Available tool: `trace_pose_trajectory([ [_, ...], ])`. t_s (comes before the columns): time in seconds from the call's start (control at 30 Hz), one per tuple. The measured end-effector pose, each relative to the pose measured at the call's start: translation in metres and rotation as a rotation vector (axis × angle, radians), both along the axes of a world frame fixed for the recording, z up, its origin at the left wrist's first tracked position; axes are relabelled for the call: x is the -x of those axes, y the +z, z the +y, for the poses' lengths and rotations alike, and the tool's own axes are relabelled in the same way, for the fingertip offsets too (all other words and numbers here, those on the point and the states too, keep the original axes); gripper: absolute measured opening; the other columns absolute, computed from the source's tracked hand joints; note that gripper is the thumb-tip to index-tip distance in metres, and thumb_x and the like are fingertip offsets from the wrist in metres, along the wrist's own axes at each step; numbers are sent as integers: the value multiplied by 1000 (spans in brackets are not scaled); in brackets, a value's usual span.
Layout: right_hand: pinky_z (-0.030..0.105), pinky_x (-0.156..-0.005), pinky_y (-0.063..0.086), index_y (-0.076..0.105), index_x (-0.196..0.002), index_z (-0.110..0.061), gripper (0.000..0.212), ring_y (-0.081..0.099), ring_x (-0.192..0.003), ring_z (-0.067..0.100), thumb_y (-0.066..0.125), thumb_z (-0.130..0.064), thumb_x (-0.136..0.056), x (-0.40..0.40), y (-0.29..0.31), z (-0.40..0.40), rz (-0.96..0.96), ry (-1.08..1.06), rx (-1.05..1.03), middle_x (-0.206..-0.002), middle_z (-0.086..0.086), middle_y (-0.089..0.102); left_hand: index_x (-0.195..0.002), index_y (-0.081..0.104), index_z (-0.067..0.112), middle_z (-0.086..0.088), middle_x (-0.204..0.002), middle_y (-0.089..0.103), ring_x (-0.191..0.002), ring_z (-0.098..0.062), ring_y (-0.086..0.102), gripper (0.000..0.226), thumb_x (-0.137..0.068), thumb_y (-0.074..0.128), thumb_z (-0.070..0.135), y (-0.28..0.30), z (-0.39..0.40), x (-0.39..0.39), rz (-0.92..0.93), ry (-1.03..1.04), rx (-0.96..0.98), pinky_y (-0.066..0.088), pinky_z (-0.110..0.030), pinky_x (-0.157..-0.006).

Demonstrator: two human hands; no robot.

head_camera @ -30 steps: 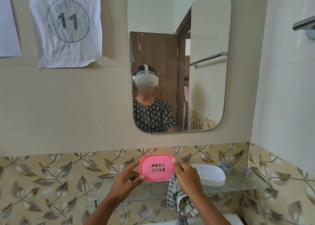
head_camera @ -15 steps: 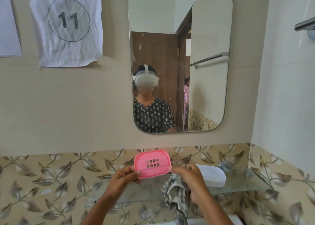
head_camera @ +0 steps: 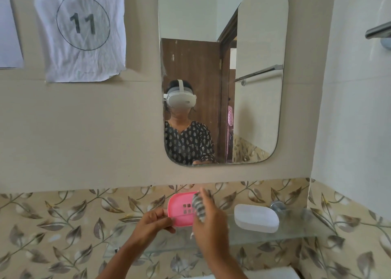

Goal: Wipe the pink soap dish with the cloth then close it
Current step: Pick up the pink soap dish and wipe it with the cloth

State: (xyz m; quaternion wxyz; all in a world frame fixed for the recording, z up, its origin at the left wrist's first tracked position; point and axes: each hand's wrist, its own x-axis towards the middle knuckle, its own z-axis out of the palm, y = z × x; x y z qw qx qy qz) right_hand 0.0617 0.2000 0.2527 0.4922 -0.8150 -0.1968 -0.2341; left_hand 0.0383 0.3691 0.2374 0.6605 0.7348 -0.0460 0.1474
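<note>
The pink soap dish (head_camera: 179, 209), with small drain holes in its middle, is held upright above the glass shelf (head_camera: 296, 234). My left hand (head_camera: 155, 221) pinches its left edge. My right hand (head_camera: 211, 225) grips a checked grey-and-white cloth (head_camera: 198, 206) and presses it against the right half of the dish, hiding that side. The hand is blurred by motion. A white soap dish part (head_camera: 256, 217) lies on the shelf to the right.
A mirror (head_camera: 222, 35) hangs on the wall above and reflects a person in a headset. A paper sign marked 11 (head_camera: 82, 29) hangs at upper left. A chrome shelf bracket (head_camera: 278, 205) sits right of the white part. A white basin edge (head_camera: 273, 273) shows below.
My right hand has lifted the cloth from below the dish up onto its right face. The dish has tilted and sunk slightly in my left hand.
</note>
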Motion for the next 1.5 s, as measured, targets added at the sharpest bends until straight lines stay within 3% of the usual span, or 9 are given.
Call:
trace_pose_trajectory([
  [0.17, 27, -112, 32, 35, -145, -24, 63, 40, -135, 15, 50, -3, -88, 13, -11, 26, -19, 170, 215, -147, 1, 43, -92, 69, -8, -28, -87, 70, -78, -34, 64, 51, -61, 79, 31, 1, 10, -1, 41, -50, 52, 56, -37, -75],
  [0.33, 21, -113, 26, 33, -146, -23, 64, 37, -137, 12, 45, 0, -87, 17, -9, 32, -70, 251, 264, -150, 0, 39, -98, 64, -11, -33, -94, 66, -81, -31, 64, 58, -63, 79, 33, 0, 14, 0, 39, -101, 58, 55, -32, -73],
  [0.47, 21, -116, 22, 35, -146, -20, 69, 32, -139, 9, 46, 5, -83, 21, -15, 38, -128, 343, 268, -149, 1, 40, -106, 68, 0, -26, -106, 69, -97, -33, 66, 49, -65, 74, 26, 0, 13, 2, 33, -143, 62, 54, -34, -87],
  [0.8, -3, -101, 17, 46, -140, -21, 62, 36, -124, -10, 53, 7, -85, 4, -2, 23, -89, 217, 182, -140, -11, 50, -102, 66, -6, -34, -98, 66, -82, -34, 65, 36, -72, 71, 14, -1, 16, 2, 34, -114, 66, 56, -36, -76],
  [0.93, -2, -93, 29, 51, -136, -21, 59, 47, -108, -10, 52, 7, -84, -6, -2, 11, -5, 167, 100, -129, -10, 59, -101, 70, 1, -30, -97, 69, -82, -31, 68, 38, -67, 72, 19, 0, 16, 3, 21, -118, 78, 57, -35, -72],
  [1.07, 14, -94, 44, 50, -136, -23, 61, 55, -108, 0, 51, 8, -84, -7, -3, 9, 25, 142, 74, -126, -9, 60, -95, 73, 4, -25, -91, 71, -74, -27, 68, 39, -62, 76, 24, 2, 15, 5, 12, -120, 83, 57, -33, -69],
  [1.23, 14, -98, 37, 39, -141, -24, 64, 43, -127, 9, 54, 4, -85, 1, -1, 18, -13, 158, 149, -144, -9, 41, -101, 70, -1, -23, -89, 71, -66, -19, 65, 48, -61, 79, 23, 3, 16, 3, 25, -148, 67, 52, -27, -58],
  [1.37, -3, -85, 26, 31, -142, -28, 69, 43, -122, 5, 54, 3, -85, 6, 1, 21, -49, 257, 200, -142, -10, 41, -108, 67, -1, -24, -92, 69, -76, -23, 63, 51, -66, 78, 24, -1, 20, 0, 30, -175, 68, 49, -26, -56],
  [1.5, 15, -89, 41, 31, -142, -32, 69, 52, -119, 10, 48, 3, -85, 9, 0, 25, -57, 318, 208, -136, -5, 52, -109, 60, -10, -22, -90, 66, -77, -23, 61, 62, -65, 80, 29, -4, 23, -2, 33, -194, 60, 46, -24, -53],
])
